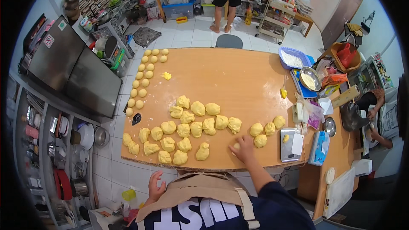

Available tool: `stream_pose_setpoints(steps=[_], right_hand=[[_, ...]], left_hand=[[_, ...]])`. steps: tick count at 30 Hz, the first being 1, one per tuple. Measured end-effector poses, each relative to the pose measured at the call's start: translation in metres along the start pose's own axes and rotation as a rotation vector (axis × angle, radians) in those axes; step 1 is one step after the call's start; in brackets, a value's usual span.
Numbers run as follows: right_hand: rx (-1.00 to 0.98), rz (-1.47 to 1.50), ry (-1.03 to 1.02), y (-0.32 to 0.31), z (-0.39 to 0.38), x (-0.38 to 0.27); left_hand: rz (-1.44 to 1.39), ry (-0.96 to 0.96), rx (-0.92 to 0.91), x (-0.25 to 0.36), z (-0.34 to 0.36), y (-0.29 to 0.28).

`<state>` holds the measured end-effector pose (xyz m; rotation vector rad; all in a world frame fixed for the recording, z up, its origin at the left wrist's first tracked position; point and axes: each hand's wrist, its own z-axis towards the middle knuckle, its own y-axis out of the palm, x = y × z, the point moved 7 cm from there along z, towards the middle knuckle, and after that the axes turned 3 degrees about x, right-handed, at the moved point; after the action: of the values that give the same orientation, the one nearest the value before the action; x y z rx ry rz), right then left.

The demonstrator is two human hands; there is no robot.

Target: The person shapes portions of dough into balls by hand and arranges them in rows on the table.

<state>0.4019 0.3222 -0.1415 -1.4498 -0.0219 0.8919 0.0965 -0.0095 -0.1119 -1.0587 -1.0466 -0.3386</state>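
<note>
Right hand (pixel 243 149) cupped, fingers bent over a dough piece (pixel 236 146) at the table's near edge, right of centre, the piece mostly covered, so cannot tell whether it is gripped or only pressed; left hand (pixel 156 185) held off the table, fingers loosely curled and apart. Rough, creased yellow lumps (pixel 196 129) crowd the near left and middle, smooth round balls (pixel 149 74) line the far left of the flour-dusted wooden table (pixel 221 76). More lumps, a flat metal scale (pixel 292 145) and a blue tissue pack (pixel 319 148) limit space at right.
</note>
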Motion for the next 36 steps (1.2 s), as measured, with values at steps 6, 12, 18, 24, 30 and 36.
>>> stream_pose_setpoints(steps=[6, 12, 18, 24, 30, 36], right_hand=[[0.136, 0.035, -0.32, 0.035, -0.045, -0.067], [-0.158, 0.058, 0.0, 0.005, -0.019, -0.01], [0.106, 0.05, -0.249, 0.041, -0.029, -0.066], [-0.141, 0.128, -0.206, 0.026, -0.033, -0.005], [0.036, 0.142, -0.168, 0.043, -0.021, -0.061], [-0.065, 0.225, -0.285, 0.019, -0.039, -0.02]], left_hand=[[0.032, 0.085, -0.038, 0.011, 0.006, 0.004], [0.008, -0.003, -0.003, -0.007, -0.011, -0.006], [0.046, 0.043, -0.079, 0.0, -0.012, 0.005], [0.031, -0.002, -0.061, -0.007, -0.011, -0.001], [0.036, -0.002, -0.175, -0.013, -0.019, 0.013], [0.047, -0.021, -0.16, -0.018, -0.021, 0.013]])
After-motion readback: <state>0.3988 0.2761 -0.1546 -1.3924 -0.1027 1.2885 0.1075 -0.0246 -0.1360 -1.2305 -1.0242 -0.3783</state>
